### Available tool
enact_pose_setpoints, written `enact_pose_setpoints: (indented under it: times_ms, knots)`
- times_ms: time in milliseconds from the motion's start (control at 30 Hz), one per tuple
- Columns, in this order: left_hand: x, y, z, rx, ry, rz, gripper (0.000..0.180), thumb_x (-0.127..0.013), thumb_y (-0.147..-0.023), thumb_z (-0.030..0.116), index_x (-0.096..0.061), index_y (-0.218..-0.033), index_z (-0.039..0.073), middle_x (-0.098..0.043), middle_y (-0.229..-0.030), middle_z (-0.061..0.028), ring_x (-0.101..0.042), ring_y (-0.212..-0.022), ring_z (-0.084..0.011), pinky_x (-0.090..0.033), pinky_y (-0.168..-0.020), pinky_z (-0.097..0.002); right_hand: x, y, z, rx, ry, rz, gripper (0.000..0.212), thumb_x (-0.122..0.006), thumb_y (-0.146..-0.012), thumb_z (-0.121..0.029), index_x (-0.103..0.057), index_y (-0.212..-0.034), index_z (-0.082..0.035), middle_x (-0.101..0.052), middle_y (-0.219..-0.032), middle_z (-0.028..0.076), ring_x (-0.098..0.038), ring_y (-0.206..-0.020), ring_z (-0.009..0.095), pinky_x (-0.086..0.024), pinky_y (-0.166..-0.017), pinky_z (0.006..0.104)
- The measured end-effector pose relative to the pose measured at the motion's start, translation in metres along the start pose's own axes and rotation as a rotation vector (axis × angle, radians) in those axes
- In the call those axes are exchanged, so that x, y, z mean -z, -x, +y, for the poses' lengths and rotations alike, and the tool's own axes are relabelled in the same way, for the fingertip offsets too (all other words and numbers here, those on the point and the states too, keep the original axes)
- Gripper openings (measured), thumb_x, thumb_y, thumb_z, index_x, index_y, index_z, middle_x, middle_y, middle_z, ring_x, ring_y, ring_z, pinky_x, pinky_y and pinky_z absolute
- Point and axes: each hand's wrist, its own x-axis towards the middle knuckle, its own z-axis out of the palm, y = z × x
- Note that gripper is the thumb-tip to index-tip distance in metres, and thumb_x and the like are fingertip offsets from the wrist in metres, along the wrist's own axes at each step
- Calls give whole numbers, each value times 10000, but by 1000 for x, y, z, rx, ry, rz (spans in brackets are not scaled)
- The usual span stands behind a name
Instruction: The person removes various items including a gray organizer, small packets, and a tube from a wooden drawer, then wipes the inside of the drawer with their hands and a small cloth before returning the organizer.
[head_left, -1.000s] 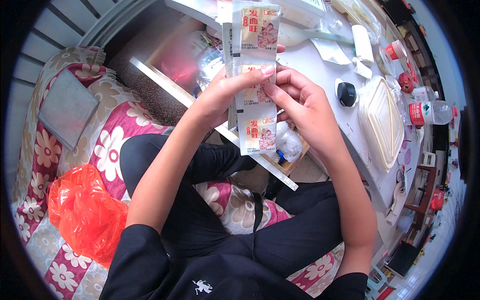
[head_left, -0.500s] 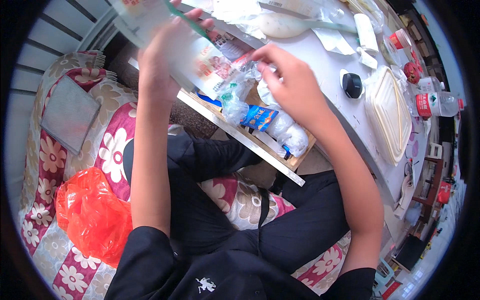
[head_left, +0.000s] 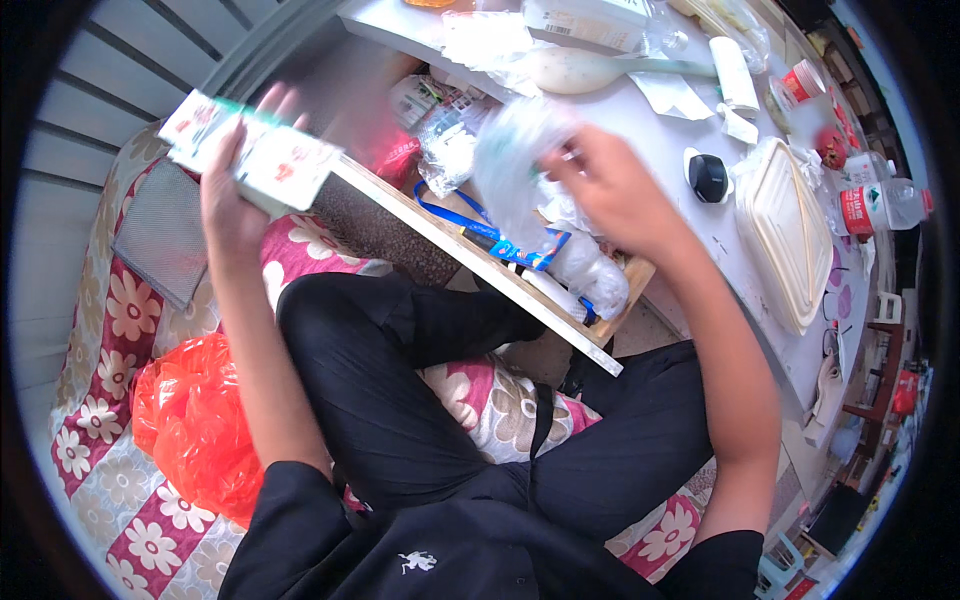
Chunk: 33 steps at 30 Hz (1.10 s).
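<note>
My left hand [head_left: 235,200] grips a flat white packet [head_left: 290,168] with red print and a green edge, held beyond the left end of the open drawer [head_left: 465,255]. The packet is smeared by motion, so I cannot tell whether it is a box or several packs. Over the drawer, my right hand [head_left: 615,195] pinches a clear crumpled plastic bag [head_left: 512,150], also blurred. Beneath the bag lie a blue packet [head_left: 530,252], a blue strap [head_left: 445,212] and a white plastic bundle [head_left: 600,285]. A red wrapper [head_left: 397,158] shows at the drawer's far end.
On the white table [head_left: 640,160] lie a pale long-necked object [head_left: 570,72], a white roll [head_left: 735,75], a black round device [head_left: 707,175], a lidded container [head_left: 785,235] and a bottle [head_left: 880,207]. A red plastic bag [head_left: 195,430] and grey mesh square [head_left: 160,235] rest on flowered fabric.
My left hand has swung left and down with the packet, away from the drawer. My right hand has lifted the clear plastic bag out of the drawer's contents, uncovering the blue strap.
</note>
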Motion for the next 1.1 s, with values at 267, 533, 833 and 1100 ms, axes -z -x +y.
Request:
enact_pose_setpoints:
  times_ms: [267,533,833,1100]
  knots:
    - [196,72,52,234,-406,272,281,-605,-912,107,-547,-1152,-27,-655,-967,-133,-690,-876,-269,-588,-800,-409,142,186,4,-119,-199,646,501,-404,-1000,-107,-314,-1480,9,-419,-1460,170,-437,-1326,247,-335,-1113,374]
    - [244,121,61,87,-599,530,305,-699,-816,64,-568,-1076,-28,-647,-943,-102,-661,-773,-213,-591,-679,-383,228,537,12,-938,489,865,467,-505,-1014,-219,-434,-1411,17,-469,-1422,151,-451,-1285,244,-343,-1066,351]
    - [269,184,95,148,-706,673,335,-718,-712,39,-599,-1013,-48,-658,-869,-107,-660,-728,-209,-550,-641,-333,152,418,-57,-682,903,698,324,-424,-1028,-158,-541,-1309,-47,-545,-1293,119,-521,-1159,234,-416,-952,342]
    - [180,187,102,-464,-2062,583,514,-744,-802,187,-571,-1260,30,-573,-1230,-157,-536,-1174,-321,-412,-1003,-428,59,172,-91,138,609,206,256,-601,-792,12,-644,-1039,-42,-656,-962,131,-642,-906,289,-515,-792,384]
